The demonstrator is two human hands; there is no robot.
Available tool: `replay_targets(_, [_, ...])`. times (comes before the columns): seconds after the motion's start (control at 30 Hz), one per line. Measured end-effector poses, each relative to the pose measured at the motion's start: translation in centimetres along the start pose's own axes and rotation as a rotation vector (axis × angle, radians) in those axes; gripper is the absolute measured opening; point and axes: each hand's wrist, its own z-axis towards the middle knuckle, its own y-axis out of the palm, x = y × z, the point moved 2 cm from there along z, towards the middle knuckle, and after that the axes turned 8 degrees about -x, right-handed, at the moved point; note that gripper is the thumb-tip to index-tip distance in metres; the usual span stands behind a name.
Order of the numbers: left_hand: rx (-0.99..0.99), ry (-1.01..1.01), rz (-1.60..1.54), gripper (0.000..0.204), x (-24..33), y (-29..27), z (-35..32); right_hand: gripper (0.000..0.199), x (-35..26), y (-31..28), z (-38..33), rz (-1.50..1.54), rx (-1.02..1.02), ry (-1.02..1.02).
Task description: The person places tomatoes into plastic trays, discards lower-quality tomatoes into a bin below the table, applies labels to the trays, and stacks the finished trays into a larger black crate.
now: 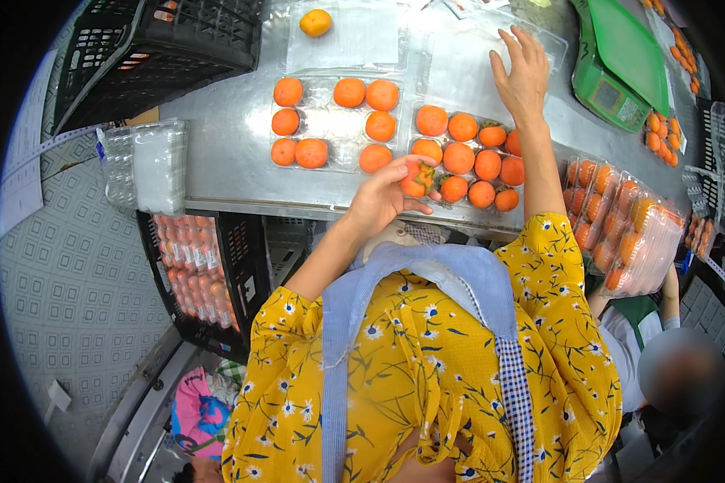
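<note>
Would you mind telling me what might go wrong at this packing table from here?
The full tray lies close to the table edge, so the left hand, holding a fruit there, might nudge it off. The right hand reaches over that tray to a clear lid; its forearm could brush the fruits. The packed stack at right leans and may slide.

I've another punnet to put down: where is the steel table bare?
Bare steel table lies between the black crate and the left fruit tray. Between the full tray and the green scale, the right hand crowds it.
</note>
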Motion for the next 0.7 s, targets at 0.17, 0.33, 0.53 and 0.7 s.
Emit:
replay_targets(0.17, [-0.027,0.035,-0.028,0.037,1.1,-0.6,0.1,0.038,1.0,1.7,-0.7,0.114,-0.172,0.119])
replay_targets(0.33, [0.099,0.017,0.166,0.034,3.5,-0.3,4.2,0.041,2.2,4.0,-1.2,0.073,-0.324,0.195])
replay_targets(0.53, [0.258,0.099,0.626,0.039,5.1,-0.9,11.8,0.040,2.5,4.9,-1.8,0.137,-0.382,0.215])
replay_targets(0.7, [0.298,0.384,1.877,0.044,5.4,-2.4,15.6,0.034,1.5,2.4,-1.3,0.253,-0.309,0.216])
